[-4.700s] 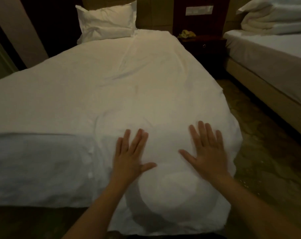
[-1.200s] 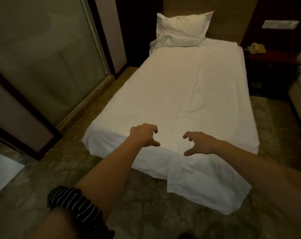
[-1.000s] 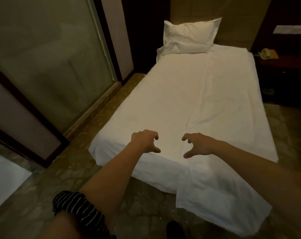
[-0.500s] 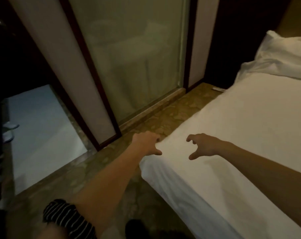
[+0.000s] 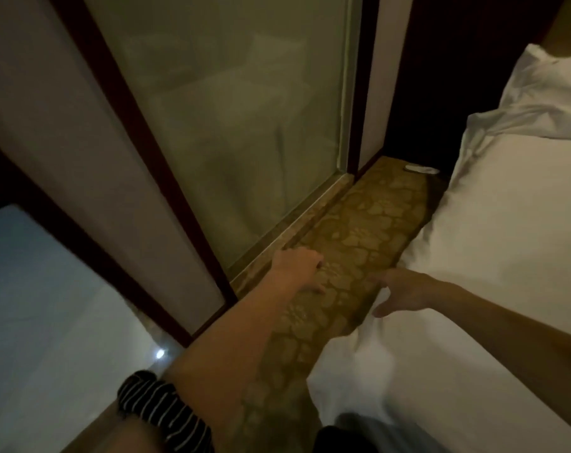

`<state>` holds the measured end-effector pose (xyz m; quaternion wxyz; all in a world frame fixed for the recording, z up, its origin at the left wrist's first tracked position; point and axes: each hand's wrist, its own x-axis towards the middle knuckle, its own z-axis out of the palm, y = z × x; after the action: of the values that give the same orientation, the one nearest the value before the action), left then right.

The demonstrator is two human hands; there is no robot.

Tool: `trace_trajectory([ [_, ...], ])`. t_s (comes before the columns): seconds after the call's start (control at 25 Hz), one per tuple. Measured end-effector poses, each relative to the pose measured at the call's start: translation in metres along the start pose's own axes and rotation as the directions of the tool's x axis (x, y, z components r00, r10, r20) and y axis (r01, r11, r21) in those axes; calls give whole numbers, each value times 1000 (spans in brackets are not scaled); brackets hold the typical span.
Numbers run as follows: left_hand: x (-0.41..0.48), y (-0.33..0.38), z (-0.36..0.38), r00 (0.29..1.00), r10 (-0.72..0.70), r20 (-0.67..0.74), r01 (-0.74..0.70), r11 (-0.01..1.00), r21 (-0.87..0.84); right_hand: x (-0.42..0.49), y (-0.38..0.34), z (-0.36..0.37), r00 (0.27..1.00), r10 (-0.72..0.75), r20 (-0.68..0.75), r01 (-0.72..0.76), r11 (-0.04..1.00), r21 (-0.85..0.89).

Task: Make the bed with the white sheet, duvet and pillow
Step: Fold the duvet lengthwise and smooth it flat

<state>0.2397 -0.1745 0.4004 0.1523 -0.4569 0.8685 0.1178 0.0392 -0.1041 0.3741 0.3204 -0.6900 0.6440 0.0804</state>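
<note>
Position: the person stands in the aisle of patterned carpet (image 5: 359, 230) between the glass partition (image 5: 232, 125) and the long side of the bed, near its foot end.

Task items: the white duvet (image 5: 493, 256) is spread over the mattress and hangs over the side edge, with a loose bulge of cloth at the near corner. What lies under it is hidden. The pillow (image 5: 545, 93) sits at the head end, its lower edge against the top of the duvet.

Hands: the left hand (image 5: 299, 266) is held out over the carpet, well apart from the bed, fingers loosely curled, holding nothing. A striped sleeve (image 5: 166, 410) is pushed up that arm. The right hand (image 5: 405, 294) is at the duvet's side edge, fingers relaxed and spread, gripping nothing. Whether it touches the cloth cannot be told.

Other: a small pale object (image 5: 421, 169) lies on the carpet by the far wall; its nature is not discernible.

Assessment: the spreading looks largely done. The step in hand appears to be squaring the duvet along this side.

Next move, as judged: both hands need to take the hanging edge near the corner and draw it flat and even, without dragging the far side off line or disturbing the pillow.
</note>
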Motion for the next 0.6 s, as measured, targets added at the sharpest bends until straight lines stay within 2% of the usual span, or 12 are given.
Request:
trace_trajectory([
  [0.36,240,-118,-103,992,91,87,-101,988,119,197,51,-158,986,154,-56,-147,982,121],
  [0.48,324,-133,-146,983,160,93,-167,983,77,247,69,-207,970,232,-69,-220,964,147],
  [0.6,413,-136,-180,963,251,97,-262,956,131,298,93,-258,945,324,-50,-312,936,160],
])
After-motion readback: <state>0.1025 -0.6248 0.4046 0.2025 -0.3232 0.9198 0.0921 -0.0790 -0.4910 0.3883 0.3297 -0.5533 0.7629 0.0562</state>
